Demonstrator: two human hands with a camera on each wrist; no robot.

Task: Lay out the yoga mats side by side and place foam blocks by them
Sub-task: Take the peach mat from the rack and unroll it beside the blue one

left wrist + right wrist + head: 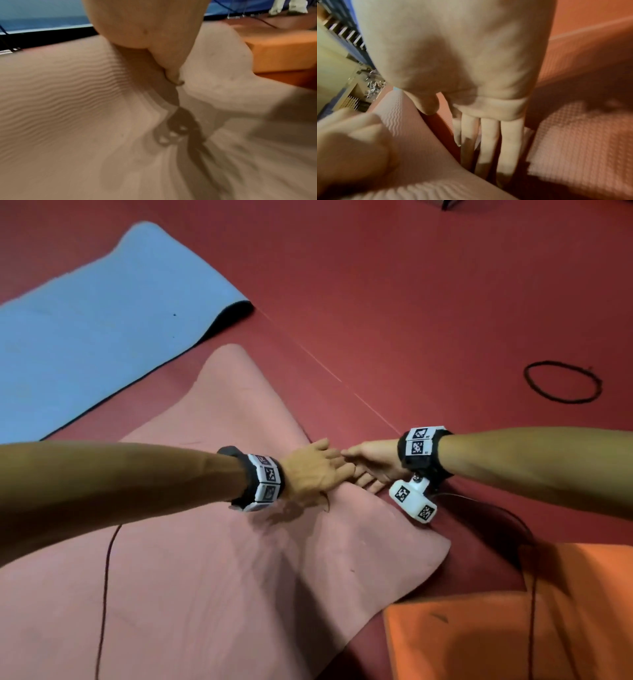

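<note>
hands: left hand (pixel 310 470) grips pink mat (pixel 212 559) fold | right hand (pixel 462 81) fingers straight under edge, wrist-view only

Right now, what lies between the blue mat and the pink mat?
Only a narrow strip of bare red floor separates the blue mat from the pink mat, per the head view.

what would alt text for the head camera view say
Two bare hands, left hand and right hand, meet on the raised edge of a rumpled pink yoga mat on a red floor. A blue mat lies flat beyond it, orange foam blocks sit lower right.
</note>
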